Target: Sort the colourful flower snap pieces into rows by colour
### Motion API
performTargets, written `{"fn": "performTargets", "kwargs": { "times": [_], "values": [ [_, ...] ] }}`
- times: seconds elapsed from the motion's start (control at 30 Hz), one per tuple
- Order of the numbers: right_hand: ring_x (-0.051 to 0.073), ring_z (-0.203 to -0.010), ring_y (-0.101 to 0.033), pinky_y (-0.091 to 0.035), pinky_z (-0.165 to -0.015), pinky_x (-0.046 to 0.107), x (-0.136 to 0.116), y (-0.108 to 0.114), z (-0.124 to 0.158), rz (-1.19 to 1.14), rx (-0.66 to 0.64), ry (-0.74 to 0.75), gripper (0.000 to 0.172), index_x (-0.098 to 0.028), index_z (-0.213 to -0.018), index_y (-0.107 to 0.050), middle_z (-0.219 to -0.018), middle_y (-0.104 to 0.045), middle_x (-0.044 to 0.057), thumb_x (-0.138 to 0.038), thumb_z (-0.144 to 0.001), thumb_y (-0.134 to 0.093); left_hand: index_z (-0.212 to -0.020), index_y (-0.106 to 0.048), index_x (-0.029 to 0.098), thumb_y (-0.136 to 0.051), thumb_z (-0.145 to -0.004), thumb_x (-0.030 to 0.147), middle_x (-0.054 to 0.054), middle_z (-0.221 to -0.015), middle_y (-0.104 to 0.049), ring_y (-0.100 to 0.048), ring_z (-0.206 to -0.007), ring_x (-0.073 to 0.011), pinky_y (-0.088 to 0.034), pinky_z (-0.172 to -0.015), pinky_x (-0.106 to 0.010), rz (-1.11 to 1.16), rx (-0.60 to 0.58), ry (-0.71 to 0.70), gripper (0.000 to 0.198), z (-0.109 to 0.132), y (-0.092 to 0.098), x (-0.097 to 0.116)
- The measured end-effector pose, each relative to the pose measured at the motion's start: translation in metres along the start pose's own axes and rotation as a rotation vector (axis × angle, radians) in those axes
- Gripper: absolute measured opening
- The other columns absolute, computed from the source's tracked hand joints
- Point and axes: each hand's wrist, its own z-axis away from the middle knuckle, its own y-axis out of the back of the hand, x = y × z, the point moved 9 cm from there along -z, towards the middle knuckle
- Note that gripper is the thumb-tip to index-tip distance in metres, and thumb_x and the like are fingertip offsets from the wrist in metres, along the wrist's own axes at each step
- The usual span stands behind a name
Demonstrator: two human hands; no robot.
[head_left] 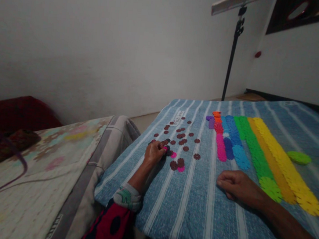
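My left hand (pixel 154 152) reaches in at the left part of the blue striped cloth, its thumb and fingers pinched on a small pink notched disc (pixel 165 148). Black notched discs (pixel 169 152) lie beside the fingertips. Brown notched discs (pixel 185 148) are scattered around and beyond the hand, with another pink disc (pixel 173 155) among them. My right hand (pixel 232 182) rests on the cloth with fingers curled closed, and nothing shows in it. Near it are overlapping rows of discs: pink (pixel 221 148), dark blue (pixel 229 149), green (pixel 256 156), orange (pixel 274 161) and yellow (pixel 288 163).
The striped cloth (pixel 196 210) covers the table. Lime green discs (pixel 299 157) lie at the far right. A floral-covered surface (pixel 47 173) stands to the left across a gap. Behind the table is a black stand (pixel 231 59) with a light bar.
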Motion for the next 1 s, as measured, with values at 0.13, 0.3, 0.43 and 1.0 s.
{"fn": "performTargets", "kwargs": {
  "times": [0.13,0.3,0.43,1.0],
  "values": [
    [0.007,-0.043,-0.04,-0.027,-0.044,0.02,-0.002,0.0,0.0,0.004,0.0,0.014,0.024,-0.017,-0.068,-0.054,-0.048,-0.048,-0.006,-0.037,-0.081,-0.05,-0.057,-0.051,0.017,-0.069,-0.064,0.024,0.003,-0.052,-0.052,-0.045,-0.047,-0.0099,-0.032,-0.049,-0.023,0.195,-0.17,-0.002,0.021,0.006,-0.022,0.005],
    [0.007,-0.043,-0.039,-0.026,-0.044,0.021,0.002,0.0,0.0,-0.026,-0.008,0.019,0.023,-0.018,-0.068,-0.053,-0.048,-0.045,-0.007,-0.036,-0.082,-0.051,-0.056,-0.051,0.018,-0.066,-0.067,0.022,0.004,-0.053,-0.052,-0.047,-0.052,-0.0111,-0.031,-0.052,-0.024,-0.025,-0.089,-0.061,0.018,0.007,-0.018,0.011],
    [0.007,-0.043,-0.038,-0.026,-0.043,0.021,0.004,0.0,-0.001,-0.016,-0.01,0.009,0.024,-0.018,-0.069,-0.054,-0.048,-0.046,-0.006,-0.036,-0.083,-0.051,-0.058,-0.053,0.018,-0.066,-0.066,0.024,0.002,-0.055,-0.055,-0.05,-0.053,-0.0122,-0.034,-0.053,-0.024,0.007,0.007,-0.011,0.016,0.003,-0.007,-0.001],
    [0.008,-0.041,-0.04,-0.028,-0.043,0.02,0.001,0.002,0.001,-0.032,0.017,-0.008,0.024,-0.018,-0.067,-0.056,-0.046,-0.049,-0.006,-0.037,-0.081,-0.054,-0.069,-0.07,0.017,-0.068,-0.066,0.026,0.0,-0.067,-0.064,-0.057,-0.066,-0.0162,-0.041,-0.063,-0.026,-0.052,-0.289,-0.126,0.01,0.007,-0.04,0.013]
  ]
}}
